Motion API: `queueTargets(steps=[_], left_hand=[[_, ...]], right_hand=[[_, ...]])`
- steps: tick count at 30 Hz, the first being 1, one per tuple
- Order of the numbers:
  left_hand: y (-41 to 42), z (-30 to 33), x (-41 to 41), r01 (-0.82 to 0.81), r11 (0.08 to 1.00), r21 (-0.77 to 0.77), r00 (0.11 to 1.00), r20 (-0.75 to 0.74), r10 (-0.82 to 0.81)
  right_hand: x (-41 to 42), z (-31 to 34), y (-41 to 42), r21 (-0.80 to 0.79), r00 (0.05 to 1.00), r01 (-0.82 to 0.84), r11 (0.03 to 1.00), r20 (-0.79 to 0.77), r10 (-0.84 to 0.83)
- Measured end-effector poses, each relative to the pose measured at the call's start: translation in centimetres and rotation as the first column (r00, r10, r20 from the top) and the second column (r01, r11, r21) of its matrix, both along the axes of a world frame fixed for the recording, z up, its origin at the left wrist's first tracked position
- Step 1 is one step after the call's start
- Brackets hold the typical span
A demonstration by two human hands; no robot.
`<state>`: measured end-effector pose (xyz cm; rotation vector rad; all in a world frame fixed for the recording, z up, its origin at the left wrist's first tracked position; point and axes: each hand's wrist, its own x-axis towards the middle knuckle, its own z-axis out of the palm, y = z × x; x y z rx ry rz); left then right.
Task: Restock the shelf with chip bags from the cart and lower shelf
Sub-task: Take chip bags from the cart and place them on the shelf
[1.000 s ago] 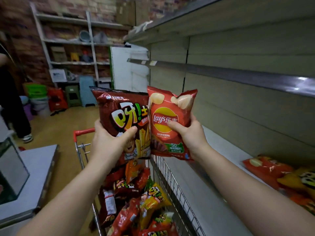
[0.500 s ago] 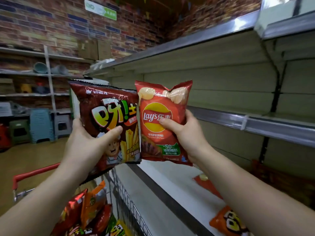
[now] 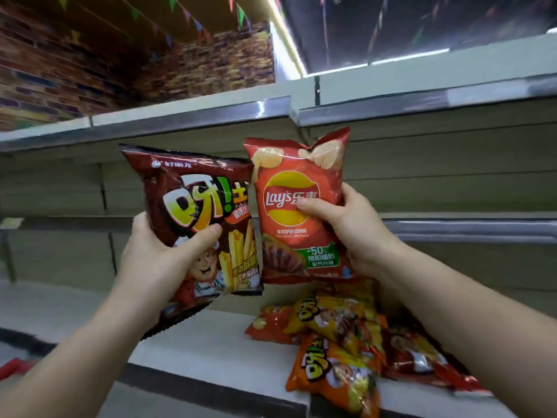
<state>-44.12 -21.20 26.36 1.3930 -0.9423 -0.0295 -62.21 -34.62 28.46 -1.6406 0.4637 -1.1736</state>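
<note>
- Chip bags fill both hands, held upright side by side, edges touching, in front of the bare middle shelf (image 3: 452,229).
- Lower shelf (image 3: 211,348) below holds a loose heap of bags (image 3: 337,342).
- Left hand (image 3: 156,260) grasps the dark fries bag (image 3: 193,212).
- Right hand (image 3: 349,227) grips the red Lay's bag (image 3: 297,203), nearer the shelf.
- Cart is almost wholly out of frame.

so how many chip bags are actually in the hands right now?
2. Dark red fries bag in the left hand, red Lay's bag in the right hand. Both held up side by side before the shelf; none hidden behind, as far as visible.
</note>
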Motion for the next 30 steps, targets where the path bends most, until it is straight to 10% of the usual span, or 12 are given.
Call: queueTargets(steps=[14,30], left_hand=[[-9.0,0.0,-14.6,0.559,0.828,0.054,0.829,-0.080,-0.554],[-13.9,1.5,-42.6,0.836,0.549,0.012,0.544,-0.153,-0.825]], right_hand=[[-19.7,-1.0,2.4,0.119,0.854,0.515,0.849,0.017,-0.520],[-47.7,-1.0,2.6,0.123,0.690,0.715,0.688,0.033,-0.723]])
